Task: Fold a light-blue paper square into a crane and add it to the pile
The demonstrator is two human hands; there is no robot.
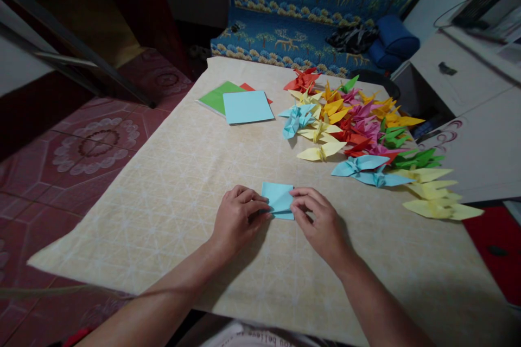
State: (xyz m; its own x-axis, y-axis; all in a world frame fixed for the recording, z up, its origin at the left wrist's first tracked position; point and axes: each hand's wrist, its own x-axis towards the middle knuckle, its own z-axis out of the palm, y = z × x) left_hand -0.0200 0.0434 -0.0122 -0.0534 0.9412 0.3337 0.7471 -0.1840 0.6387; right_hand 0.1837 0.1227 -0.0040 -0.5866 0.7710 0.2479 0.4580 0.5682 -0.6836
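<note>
A small folded light-blue paper (278, 198) lies near the front middle of the cloth-covered table, with a crease or layer edge running across its lower part. My left hand (243, 213) grips its left side, fingers curled and pressed together at the lower left edge. On the opposite side, my right hand (315, 217) pinches the right edge between thumb and fingers. The undersides of the paper and the fingertips beneath it are hidden.
Flat light-blue (248, 107), green (222, 97) and red sheets overlap at the back left of the table (163, 184). Many-coloured folded paper cranes (358, 124) spread over the back right. Beyond the table stand a blue patterned sofa (280, 38) and a white cabinet (468, 87).
</note>
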